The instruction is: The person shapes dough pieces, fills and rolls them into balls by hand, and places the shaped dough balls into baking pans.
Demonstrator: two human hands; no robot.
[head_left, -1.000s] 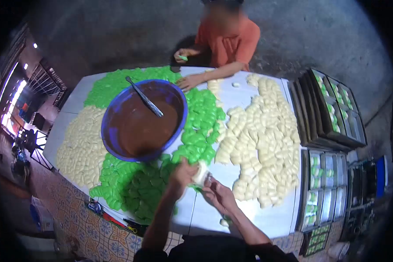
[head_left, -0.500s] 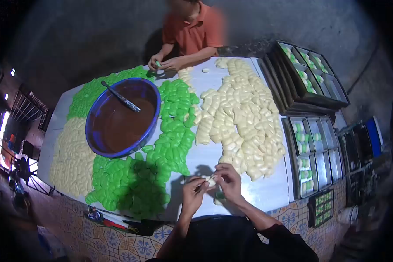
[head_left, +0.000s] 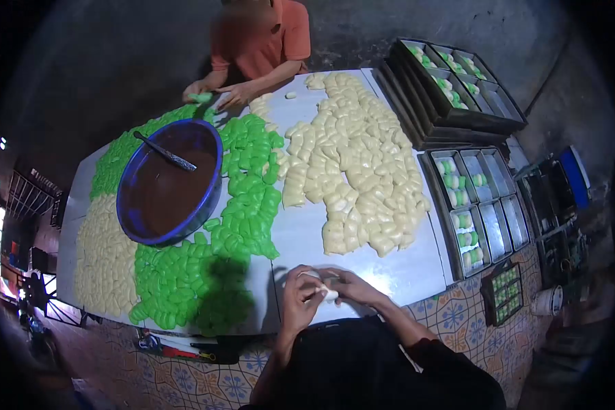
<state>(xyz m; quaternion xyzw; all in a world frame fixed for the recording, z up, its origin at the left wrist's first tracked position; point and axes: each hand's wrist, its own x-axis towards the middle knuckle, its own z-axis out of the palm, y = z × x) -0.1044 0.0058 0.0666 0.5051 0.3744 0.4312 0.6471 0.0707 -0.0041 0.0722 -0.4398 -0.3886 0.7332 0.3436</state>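
Close to the table's near edge, my left hand [head_left: 299,298] and my right hand [head_left: 352,286] meet around a small piece of cream-white dough [head_left: 331,295]. Fingers of both hands pinch it, so part of it is hidden. A pale bit also shows by the left fingertips. Beyond my hands spreads a broad patch of cream dough pieces [head_left: 372,164]. To the left lie green dough pieces [head_left: 246,212], partly under my shadow.
A blue basin [head_left: 215,184] of brown filling, with a metal-handled utensil [head_left: 167,152] in it, stands at left. Across the table a person in an orange shirt [head_left: 260,44] handles green dough. Divided trays [head_left: 427,205] with green and white pieces line the right side.
The whole view has shifted and turned slightly. My hands remain together on the cream dough, the right fingers now lower and more curled over it. The person opposite has moved their hands apart.
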